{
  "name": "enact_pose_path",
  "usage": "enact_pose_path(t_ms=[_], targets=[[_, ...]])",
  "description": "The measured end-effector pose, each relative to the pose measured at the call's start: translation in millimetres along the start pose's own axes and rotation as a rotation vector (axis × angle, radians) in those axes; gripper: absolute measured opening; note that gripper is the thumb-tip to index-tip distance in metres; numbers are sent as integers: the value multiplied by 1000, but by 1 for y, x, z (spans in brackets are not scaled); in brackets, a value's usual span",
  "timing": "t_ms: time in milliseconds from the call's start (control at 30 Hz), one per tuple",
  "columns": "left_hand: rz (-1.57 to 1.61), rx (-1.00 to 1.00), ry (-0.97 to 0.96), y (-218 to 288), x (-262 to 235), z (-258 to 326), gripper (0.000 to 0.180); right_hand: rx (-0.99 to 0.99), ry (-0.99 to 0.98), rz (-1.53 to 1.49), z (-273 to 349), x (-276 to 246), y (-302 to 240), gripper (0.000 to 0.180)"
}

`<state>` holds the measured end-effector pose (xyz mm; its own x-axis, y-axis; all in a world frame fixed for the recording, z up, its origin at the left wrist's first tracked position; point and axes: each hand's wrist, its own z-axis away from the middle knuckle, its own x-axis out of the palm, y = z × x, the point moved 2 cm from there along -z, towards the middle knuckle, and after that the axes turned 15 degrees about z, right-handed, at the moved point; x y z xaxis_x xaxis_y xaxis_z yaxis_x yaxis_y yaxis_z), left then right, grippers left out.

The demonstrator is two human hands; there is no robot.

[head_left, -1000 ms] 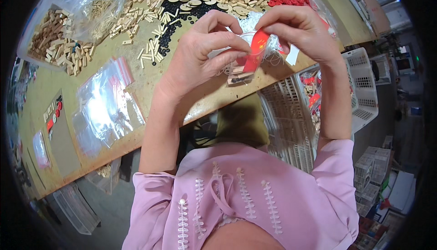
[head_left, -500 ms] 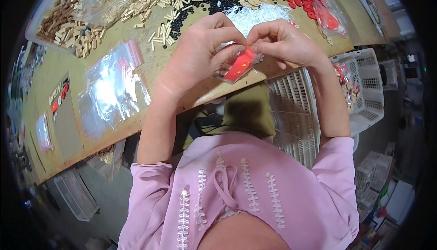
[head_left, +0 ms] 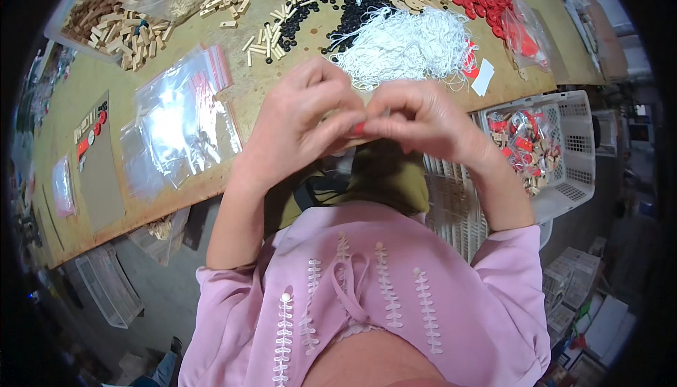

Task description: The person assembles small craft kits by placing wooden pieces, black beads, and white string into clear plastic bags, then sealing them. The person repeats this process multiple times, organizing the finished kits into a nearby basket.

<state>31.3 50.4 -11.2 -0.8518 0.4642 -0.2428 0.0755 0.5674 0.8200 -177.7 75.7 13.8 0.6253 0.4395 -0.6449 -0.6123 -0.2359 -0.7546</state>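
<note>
My left hand [head_left: 300, 123] and my right hand [head_left: 427, 123] meet fingertip to fingertip above the table's near edge. Both are closed, pinching a small clear plastic bag with a red flag piece [head_left: 358, 128] in it. Only a bit of red shows between the fingers; most of the bag is hidden behind them. Just beyond my hands lies a tangled heap of white strings [head_left: 405, 45]. A white slip of card [head_left: 483, 77] rests to its right, beside a few red pieces.
Clear zip bags [head_left: 180, 126] lie in a stack at left, next to a grey strip [head_left: 102, 175] with sample parts. Wooden blocks [head_left: 106, 24], black rings [head_left: 303, 20] and red pieces [head_left: 486, 3] cover the far side. A white basket [head_left: 575, 140] of filled bags stands at right.
Both hands have come down and nearer to me, still pinched together. The bag's red flag face with yellow stars, plain to see before, is now mostly covered by my fingers.
</note>
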Motion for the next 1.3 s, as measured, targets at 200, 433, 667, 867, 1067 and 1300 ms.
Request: enact_pose_path(t_ms=[200, 433, 667, 867, 1067, 1300], targets=[[171, -118, 15, -1, -16, 36, 6, 98, 119, -221, 10, 5, 4, 9], [352, -58, 133, -24, -21, 41, 6, -8, 622, 534, -26, -28, 55, 10], [348, -77, 163, -26, -24, 48, 10, -10, 505, 672, -58, -21, 56, 11], [224, -29, 161, -24, -27, 47, 15, 149, 543, 287, -52, -45, 66, 9], [259, -10, 167, -23, -22, 44, 17, 6, 395, 916, -69, -20, 61, 12], [257, -21, 186, -24, -23, 48, 18, 181, 549, -137, -41, -68, 58, 9]])
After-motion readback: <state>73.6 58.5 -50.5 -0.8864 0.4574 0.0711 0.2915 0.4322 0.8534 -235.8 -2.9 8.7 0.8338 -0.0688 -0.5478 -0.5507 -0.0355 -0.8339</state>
